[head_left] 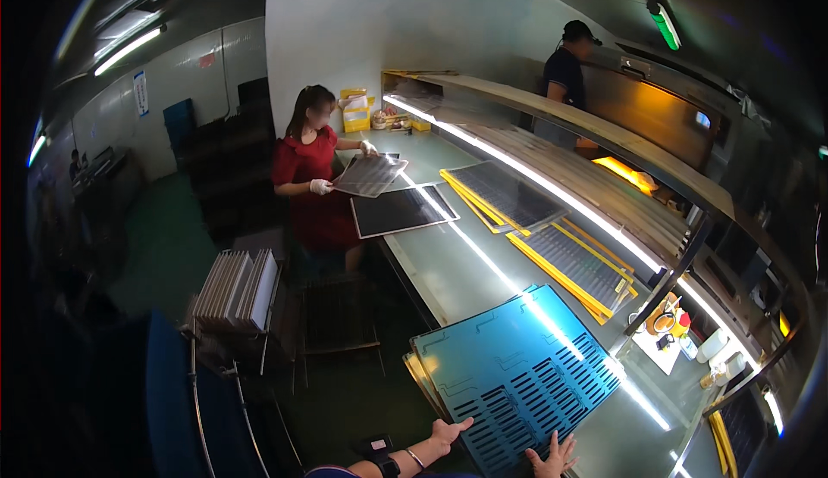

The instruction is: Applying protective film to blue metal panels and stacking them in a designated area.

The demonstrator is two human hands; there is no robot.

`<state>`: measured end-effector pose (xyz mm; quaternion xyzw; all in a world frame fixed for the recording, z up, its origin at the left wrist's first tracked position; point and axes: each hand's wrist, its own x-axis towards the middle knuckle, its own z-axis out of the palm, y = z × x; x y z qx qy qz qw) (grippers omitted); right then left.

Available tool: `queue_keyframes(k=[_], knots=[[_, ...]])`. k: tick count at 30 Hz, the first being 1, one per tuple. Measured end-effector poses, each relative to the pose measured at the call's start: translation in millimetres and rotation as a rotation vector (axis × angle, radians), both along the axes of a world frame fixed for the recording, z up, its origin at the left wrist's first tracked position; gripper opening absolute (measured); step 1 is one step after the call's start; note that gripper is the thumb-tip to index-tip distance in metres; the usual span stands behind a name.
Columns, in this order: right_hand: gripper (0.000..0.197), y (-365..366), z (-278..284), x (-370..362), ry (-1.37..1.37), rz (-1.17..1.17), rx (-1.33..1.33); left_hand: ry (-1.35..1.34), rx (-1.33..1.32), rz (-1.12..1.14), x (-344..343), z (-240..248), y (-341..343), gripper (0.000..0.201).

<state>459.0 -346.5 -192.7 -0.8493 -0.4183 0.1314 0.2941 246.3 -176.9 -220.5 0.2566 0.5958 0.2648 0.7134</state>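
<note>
Closest to me is a blue slotted panel (522, 362) traced with fine dark lines, lying flat on the near end of the grey-green worktop (431, 280). It tops some yellowish sheets (422, 381), whose edges poke out along its left side. From where I stand it looks nearly square, so I can't name a long axis; its rows of slots fill the half nearer the wearer, and the panel stretches ahead of both hands, away from the body. The left hand (450, 433) meets its left edge close to the near corner, thumb out toward the slots; whether the fingers close underneath, I can't tell. The right hand (553, 458) is spread open, clasping nothing, fingertips at the near right edge. Both hands are about equally near it.

Farther up the worktop lie dark sheets in yellow frames (572, 267), below a long shelf (552, 124) with a bright light tube (517, 176). Across from them, a co-worker in red (312, 157), in white gloves, holds a grey sheet (373, 176) above a dark framed panel (404, 212). Left of the worktop stands a rack of pale boards (235, 288); beyond the shelf is another person in a dark cap (565, 73).
</note>
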Motion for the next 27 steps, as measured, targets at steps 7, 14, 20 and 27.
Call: queue_keyframes(k=[7,14,20,27], knots=[[0.087,-2,11,-5,0.051,0.000,-0.015,-0.079,0.035,0.039,-1,0,-2,0.053],[0.084,-3,-2,-6,0.026,-0.004,0.019,0.106,0.024,0.029,-2,6,-1,0.058],[0.095,0,32,-15,0.161,-0.094,-0.152,0.042,0.036,-0.003,0,-11,0,0.061],[0.094,5,33,-13,0.153,-0.111,-0.168,0.089,0.051,-0.006,1,-12,2,0.065]])
